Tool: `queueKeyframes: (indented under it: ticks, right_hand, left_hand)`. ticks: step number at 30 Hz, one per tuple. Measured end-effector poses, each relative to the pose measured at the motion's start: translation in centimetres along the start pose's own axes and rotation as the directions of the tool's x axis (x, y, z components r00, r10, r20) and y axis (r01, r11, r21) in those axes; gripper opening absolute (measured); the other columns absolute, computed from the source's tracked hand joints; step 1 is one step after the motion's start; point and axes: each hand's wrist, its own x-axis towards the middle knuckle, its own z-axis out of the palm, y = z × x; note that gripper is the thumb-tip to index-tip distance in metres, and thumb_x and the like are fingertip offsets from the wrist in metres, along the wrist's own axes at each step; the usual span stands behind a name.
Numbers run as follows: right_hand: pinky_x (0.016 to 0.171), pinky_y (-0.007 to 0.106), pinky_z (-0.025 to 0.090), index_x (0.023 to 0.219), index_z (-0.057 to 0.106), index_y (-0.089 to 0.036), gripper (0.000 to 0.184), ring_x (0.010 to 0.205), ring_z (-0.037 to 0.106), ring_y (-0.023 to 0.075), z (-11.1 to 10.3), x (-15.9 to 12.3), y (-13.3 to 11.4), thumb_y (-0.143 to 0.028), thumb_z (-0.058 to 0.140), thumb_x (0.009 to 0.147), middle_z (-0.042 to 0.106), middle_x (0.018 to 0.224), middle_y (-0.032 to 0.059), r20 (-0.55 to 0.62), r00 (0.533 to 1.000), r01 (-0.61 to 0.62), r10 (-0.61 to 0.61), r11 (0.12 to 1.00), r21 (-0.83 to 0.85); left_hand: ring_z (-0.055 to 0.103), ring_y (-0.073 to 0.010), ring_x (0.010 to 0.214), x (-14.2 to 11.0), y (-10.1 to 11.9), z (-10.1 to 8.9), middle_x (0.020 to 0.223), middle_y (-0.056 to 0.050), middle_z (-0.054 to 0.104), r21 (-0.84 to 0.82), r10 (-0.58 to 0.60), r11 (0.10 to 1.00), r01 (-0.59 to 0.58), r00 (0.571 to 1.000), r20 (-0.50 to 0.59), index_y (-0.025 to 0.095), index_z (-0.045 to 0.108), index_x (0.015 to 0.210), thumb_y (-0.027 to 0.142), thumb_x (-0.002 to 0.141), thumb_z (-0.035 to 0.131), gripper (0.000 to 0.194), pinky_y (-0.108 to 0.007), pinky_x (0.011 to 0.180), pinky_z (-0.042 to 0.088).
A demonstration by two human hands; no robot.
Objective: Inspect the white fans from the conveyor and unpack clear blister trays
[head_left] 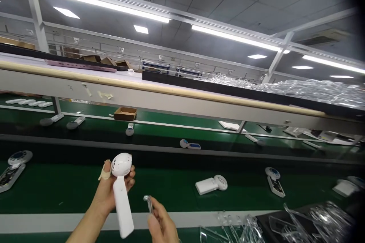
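A white handheld fan (pixel 123 205), its round head up and long handle hanging down, rests in my left hand (pixel 107 188). The fingers of that hand curl behind the fan's head, and a beige wrap covers the thumb tip. To its right, my right hand (pixel 162 222) pinches a clear curved plastic piece (pixel 148 201) between thumb and fingers. The plastic piece is apart from the fan; its lower part is hidden by the fingers. Farther right, another white fan (pixel 207 186) lies on the green surface (pixel 171 182).
Loose clear plastic parts (pixel 245 229) are heaped at the lower right. Opened fans with dark insides (pixel 275 186) lie on the green surface at both sides. A small brown box (pixel 125 114) stands farther back. Above runs a shelf (pixel 171 93) bearing piled clear plastic pieces (pixel 319 89).
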Motion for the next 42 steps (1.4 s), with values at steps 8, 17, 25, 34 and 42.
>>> queueKeyframes:
  ticks: [8, 17, 25, 34, 42]
  right_hand:
    - [0.062, 0.027, 0.048, 0.121, 0.059, -0.025, 0.060, 0.067, 0.055, 0.0174, 2.2, -3.3, -7.2, -0.066, 0.041, 0.081, 0.052, 0.087, 0.0048, 0.107, 0.981, 0.176, -0.159, 0.969, -0.176]
    - [0.067, 0.028, 0.053, 0.145, 0.021, -0.032, 0.059, 0.096, 0.064, 0.0253, 3.1, -7.7, -9.1, -0.039, 0.040, 0.089, 0.058, 0.121, 0.0071, 0.167, 0.966, 0.232, -0.195, 0.944, -0.236]
    - [0.066, 0.034, 0.053, 0.144, 0.025, -0.025, 0.063, 0.095, 0.066, 0.0305, 2.9, -8.3, -8.5, -0.054, 0.037, 0.089, 0.063, 0.118, 0.0087, 0.206, 0.973, 0.101, -0.103, 0.995, 0.021]
    - [0.074, 0.037, 0.052, 0.140, 0.031, -0.038, 0.055, 0.086, 0.061, 0.0259, 0.9, -7.9, -5.5, -0.050, 0.043, 0.088, 0.059, 0.100, 0.0060, 0.009, 0.975, 0.196, -0.224, 0.830, -0.522]
    - [0.068, 0.027, 0.047, 0.100, 0.060, -0.022, 0.049, 0.079, 0.059, 0.0186, 1.3, -7.3, -7.0, -0.049, 0.019, 0.095, 0.060, 0.084, 0.0048, -0.316, 0.949, -0.058, -0.004, 0.981, -0.187]
  left_hand:
    - [0.060, -0.0287, 0.099, -6.1, -0.7, 3.6, 0.073, -0.004, 0.065, -0.509, -0.049, 0.837, 0.200, 0.954, 0.295, 0.026, 0.066, 0.103, 0.072, 0.061, 0.059, 0.063, -0.060, 0.105, 0.027]
    - [0.061, -0.0260, 0.084, -9.5, 1.5, 5.4, 0.065, -0.003, 0.060, -0.386, 0.028, 0.901, 0.197, 0.863, 0.504, 0.022, 0.068, 0.102, 0.070, 0.057, 0.063, 0.066, -0.064, 0.105, 0.024]
    - [0.060, -0.0307, 0.094, -10.1, 1.7, 5.9, 0.071, -0.007, 0.065, -0.176, -0.005, 0.981, 0.075, 0.931, 0.365, 0.015, 0.058, 0.117, 0.067, 0.067, 0.058, 0.072, -0.058, 0.100, 0.035]
    - [0.049, -0.0317, 0.121, -13.5, -0.3, 4.0, 0.126, -0.011, 0.059, 0.390, -0.256, 0.887, 0.248, 0.966, -0.033, 0.023, 0.052, 0.121, 0.057, 0.060, 0.073, 0.073, -0.039, 0.092, 0.048]
    - [0.049, -0.0368, 0.121, -13.7, -4.2, 2.2, 0.113, -0.007, 0.067, 0.470, 0.063, 0.882, -0.020, 0.995, -0.075, 0.027, 0.060, 0.110, 0.051, 0.057, 0.076, 0.060, -0.048, 0.098, 0.045]
